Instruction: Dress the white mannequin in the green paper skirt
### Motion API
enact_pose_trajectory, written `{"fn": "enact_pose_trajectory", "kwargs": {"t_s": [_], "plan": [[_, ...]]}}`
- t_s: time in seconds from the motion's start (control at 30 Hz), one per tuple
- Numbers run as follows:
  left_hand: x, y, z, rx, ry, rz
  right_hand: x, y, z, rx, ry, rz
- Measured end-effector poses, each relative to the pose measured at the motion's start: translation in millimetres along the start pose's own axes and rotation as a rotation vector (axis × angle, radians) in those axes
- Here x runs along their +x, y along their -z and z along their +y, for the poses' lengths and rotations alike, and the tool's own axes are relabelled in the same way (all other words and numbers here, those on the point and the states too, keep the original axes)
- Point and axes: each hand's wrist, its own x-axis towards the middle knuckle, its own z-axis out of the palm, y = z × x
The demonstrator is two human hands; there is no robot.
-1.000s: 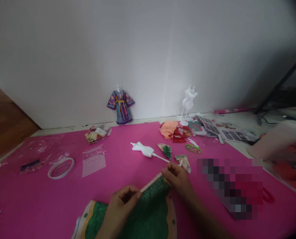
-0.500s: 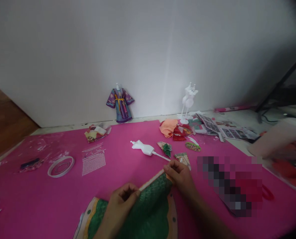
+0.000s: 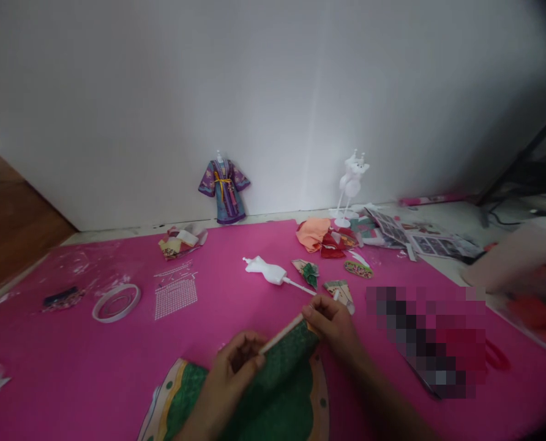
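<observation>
A green piece of cloth [image 3: 282, 386] with a peach and yellow scalloped border is stretched between my two hands at the bottom middle. My left hand [image 3: 229, 380] pinches its pale upper edge between thumb and fingers. At the upper right corner of that edge, my right hand [image 3: 332, 324] grips the cloth, thumb on top. Just beyond my hands lies a white doll mannequin torso [image 3: 267, 271] on its side, its thin rod pointing toward my right hand. Small green and peach cloth pieces [image 3: 306, 274] rest beside the rod. The lower part of the cloth runs out of view.
On the pink mat [image 3: 93, 380] are a roll of tape [image 3: 117, 303], a sheet of small white dots [image 3: 175, 300] and orange and red cloth [image 3: 316, 234]. A dressed doll form [image 3: 227, 190] and bare white mannequins [image 3: 350, 180] stand by the wall. A blurred-out patch covers something at right.
My left hand has slid slightly up and right along the cloth's edge, closer to my right hand. My right hand keeps its hold. The view has shifted a little.
</observation>
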Motion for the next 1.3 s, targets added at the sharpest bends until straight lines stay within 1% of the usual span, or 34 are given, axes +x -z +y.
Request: {"fn": "enact_pose_trajectory", "kwargs": {"t_s": [0.07,0.17,0.23,0.4,0.47,0.53,0.57,0.63,0.7,0.77,1.0,1.13,1.3], "plan": [[0,-2.2,-3,0.015,-0.004,-0.025,-1,-1,-1,-0.006,0.004,-0.026],[-1,-2.9,-7,0.072,0.005,0.018,-2,-3,-1,-0.019,0.010,-0.045],[0,-1.1,-8,0.089,-0.017,0.041,-3,-3,-1,-0.029,0.012,-0.050],[0,3.7,-11,0.163,-0.090,0.028,-4,-4,-1,-0.072,0.016,-0.077],[0,2.1,-14,0.211,-0.143,0.082,-7,-7,-2,-0.105,0.021,-0.128],[-1,-1.5,-17,0.271,-0.222,0.143,-10,-11,-3,-0.155,0.032,-0.197],[-2,-3.7,-17,0.298,-0.267,0.154,-12,-13,-3,-0.183,0.039,-0.233],[-3,-7.4,-18,0.323,-0.338,0.130,-16,-17,-2,-0.230,0.048,-0.294],[-3,-9.3,-17,0.303,-0.367,0.088,-18,-21,-2,-0.257,0.047,-0.332],[-3,-9.3,-17,0.283,-0.350,0.066,-19,-23,-3,-0.264,0.044,-0.352],[0,-9.5,-17,0.228,-0.226,0.065,-18,-24,-7,-0.254,0.029,-0.375],[-1,-9.3,-17,0.204,-0.234,0.073,-20,-25,-7,-0.266,0.029,-0.381],[-4,-9.3,-16,0.187,-0.207,0.079,-19,-23,-6,-0.294,0.063,-0.345]]}}
